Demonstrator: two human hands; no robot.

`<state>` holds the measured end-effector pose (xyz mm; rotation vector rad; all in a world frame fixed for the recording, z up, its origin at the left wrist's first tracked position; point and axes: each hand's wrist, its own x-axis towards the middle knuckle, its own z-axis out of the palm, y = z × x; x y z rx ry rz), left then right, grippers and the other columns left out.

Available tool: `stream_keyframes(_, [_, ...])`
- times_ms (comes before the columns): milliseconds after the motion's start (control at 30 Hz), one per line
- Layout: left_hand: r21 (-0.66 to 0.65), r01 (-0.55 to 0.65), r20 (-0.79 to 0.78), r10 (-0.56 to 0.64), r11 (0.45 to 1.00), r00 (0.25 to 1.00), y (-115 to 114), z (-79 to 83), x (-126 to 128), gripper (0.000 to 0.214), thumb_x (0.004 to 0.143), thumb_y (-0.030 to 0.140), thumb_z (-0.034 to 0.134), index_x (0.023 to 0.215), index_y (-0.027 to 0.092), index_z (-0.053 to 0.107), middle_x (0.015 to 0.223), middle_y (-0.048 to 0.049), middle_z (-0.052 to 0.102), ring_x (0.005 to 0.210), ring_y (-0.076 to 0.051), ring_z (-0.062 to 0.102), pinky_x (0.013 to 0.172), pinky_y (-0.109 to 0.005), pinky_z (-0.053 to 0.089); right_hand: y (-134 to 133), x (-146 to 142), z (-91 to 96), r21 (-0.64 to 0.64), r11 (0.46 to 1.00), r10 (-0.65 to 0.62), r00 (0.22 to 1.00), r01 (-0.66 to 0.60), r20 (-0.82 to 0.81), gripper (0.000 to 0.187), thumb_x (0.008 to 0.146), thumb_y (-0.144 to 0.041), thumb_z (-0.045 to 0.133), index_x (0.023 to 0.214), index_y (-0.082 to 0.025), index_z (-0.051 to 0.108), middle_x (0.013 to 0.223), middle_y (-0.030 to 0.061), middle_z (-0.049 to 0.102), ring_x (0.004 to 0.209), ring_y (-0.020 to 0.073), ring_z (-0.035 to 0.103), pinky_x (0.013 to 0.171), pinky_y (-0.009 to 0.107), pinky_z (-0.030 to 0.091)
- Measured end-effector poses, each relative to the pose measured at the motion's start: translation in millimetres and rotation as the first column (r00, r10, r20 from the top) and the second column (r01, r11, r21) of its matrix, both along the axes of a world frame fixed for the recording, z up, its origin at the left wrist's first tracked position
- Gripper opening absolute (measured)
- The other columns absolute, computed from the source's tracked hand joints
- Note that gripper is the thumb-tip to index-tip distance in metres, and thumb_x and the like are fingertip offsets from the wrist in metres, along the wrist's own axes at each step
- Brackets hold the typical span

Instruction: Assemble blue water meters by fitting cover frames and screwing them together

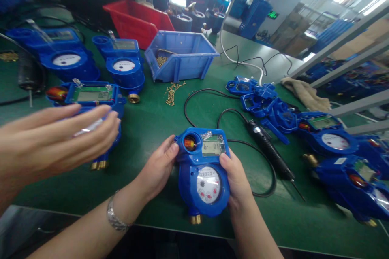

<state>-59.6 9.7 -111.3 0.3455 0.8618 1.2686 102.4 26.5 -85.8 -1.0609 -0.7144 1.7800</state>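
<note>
Between my two hands is a blue water meter (pixel 188 178) with a white dial, a small display, a round opening showing an orange part, and a brass fitting at its bottom. My left hand (pixel 159 168), a silver bracelet on its wrist, grips the meter's upper left side. On the opposite side my right hand (pixel 238 174) is closed round the casing, thumb beside the display. A black electric screwdriver (pixel 270 149) lies to the right with its cable looping behind the meter. Small brass screws (pixel 171 94) are heaped further back on the green table.
Another person's hand (pixel 60 141) reaches in from the left over an uncovered meter (pixel 94 93). Behind stand a blue bin (pixel 188 64) with screws and a red bin (pixel 130 24). Blue plastic covers (pixel 264 101) and more meters (pixel 331 137) lie at right, near a metal rack (pixel 358 105).
</note>
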Motion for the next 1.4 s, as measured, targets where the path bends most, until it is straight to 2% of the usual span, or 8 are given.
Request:
stream_keyframes(200, [-0.022, 0.273, 0.211, -0.262, 0.962, 0.942, 11, -1.3, 10, 0.051, 0.074, 0.055, 0.064, 0.099, 0.011, 0.066, 0.092, -0.0119, 0.072, 0.095, -0.029, 0.064, 0.093, -0.044, 0.044, 1, 15, -18.7, -0.082, 0.996, -0.025, 0.994, 0.016, -0.102, 0.034, 0.067, -0.042, 0.070, 0.091, -0.019, 0.065, 0.083, 0.0053, 0.074, 0.088, 0.0286, 0.068, 0.089, 0.044, 0.050])
stream_keyframes(300, [-0.018, 0.200, 0.188, -0.193, 0.980, 0.963, 20, 5.6, 17, 0.051, 0.067, 0.052, 0.071, 0.097, 0.012, 0.064, 0.086, -0.0108, 0.072, 0.089, -0.028, 0.065, 0.087, -0.043, 0.047, 4, 21, -15.4, -0.039, 0.997, -0.068, 0.996, 0.070, 0.061, 0.041, 0.071, -0.043, 0.069, 0.103, -0.019, 0.063, 0.101, 0.0080, 0.071, 0.105, 0.0287, 0.062, 0.095, 0.045, 0.045])
stream_keyframes(367, [-0.045, 0.118, 0.114, -0.113, 0.992, 0.987, 25, 9.5, 21, 0.056, 0.063, 0.049, 0.076, 0.102, 0.013, 0.060, 0.089, -0.0103, 0.070, 0.087, -0.028, 0.064, 0.084, -0.043, 0.048, 4, 24, -9.9, 0.090, 0.994, -0.081, 0.983, 0.067, 0.166, 0.061, 0.068, -0.047, 0.073, 0.121, -0.023, 0.054, 0.124, 0.0078, 0.061, 0.119, 0.0266, 0.053, 0.102, 0.042, 0.040])
stream_keyframes(500, [-0.036, -0.018, -0.104, 0.014, 0.999, 0.994, 28, 11.2, 24, 0.058, 0.069, 0.047, 0.073, 0.113, 0.015, 0.052, 0.089, -0.0070, 0.067, 0.081, -0.022, 0.062, 0.077, -0.037, 0.048, 1, 28, -6.4, 0.188, 0.975, 0.070, 0.968, -0.118, 0.242, 0.095, 0.057, -0.054, 0.078, 0.138, -0.026, 0.036, 0.140, 0.0097, 0.046, 0.127, 0.0278, 0.044, 0.104, 0.041, 0.038])
stream_keyframes(633, [0.076, 0.011, -0.112, -0.003, 0.997, 0.994, 27, 8.4, 22, 0.048, 0.070, 0.035, 0.074, 0.110, 0.016, 0.055, 0.089, -0.0045, 0.068, 0.082, -0.019, 0.062, 0.078, -0.032, 0.047, -1, 29, -18.2, 0.120, 0.993, -0.045, 0.972, 0.017, 0.233, 0.076, 0.068, -0.048, 0.073, 0.133, -0.024, 0.043, 0.126, 0.0104, 0.059, 0.110, 0.0279, 0.059, 0.097, 0.044, 0.044])
stream_keyframes(767, [0.104, 0.082, -0.140, -0.067, 0.991, 0.988, 27, 11.1, 17, 0.046, 0.062, 0.018, 0.077, 0.103, 0.014, 0.058, 0.091, -0.0056, 0.070, 0.083, -0.018, 0.064, 0.079, -0.029, 0.047, -1, 29, -29.3, 0.098, 0.989, -0.118, 0.986, 0.107, 0.117, 0.072, 0.063, -0.050, 0.076, 0.125, -0.023, 0.054, 0.113, 0.0101, 0.067, 0.101, 0.0297, 0.064, 0.095, 0.046, 0.045])
stream_keyframes(1033, [0.167, 0.060, -0.309, -0.005, 0.984, 0.951, 17, 15.7, 13, 0.039, 0.063, 0.023, 0.077, 0.095, 0.016, 0.057, 0.080, -0.0011, 0.069, 0.072, -0.014, 0.063, 0.067, -0.024, 0.049, -4, 21, -39.6, -0.139, 0.974, -0.183, 0.983, 0.178, -0.026, 0.049, 0.056, -0.054, 0.078, 0.094, -0.025, 0.070, 0.092, 0.0058, 0.074, 0.095, 0.0309, 0.066, 0.097, 0.053, 0.043])
stream_keyframes(1400, [0.175, 0.028, -0.515, 0.067, 0.984, 0.854, 12, 25.3, 21, 0.037, 0.067, 0.030, 0.073, 0.095, 0.016, 0.054, 0.071, 0.0002, 0.065, 0.064, -0.014, 0.061, 0.062, -0.026, 0.048, -2, 13, -36.0, -0.245, 0.969, -0.067, 0.993, 0.041, -0.099, 0.045, 0.055, -0.063, 0.073, 0.079, -0.024, 0.072, 0.090, 0.0065, 0.074, 0.117, 0.0310, 0.055, 0.109, 0.052, 0.028])
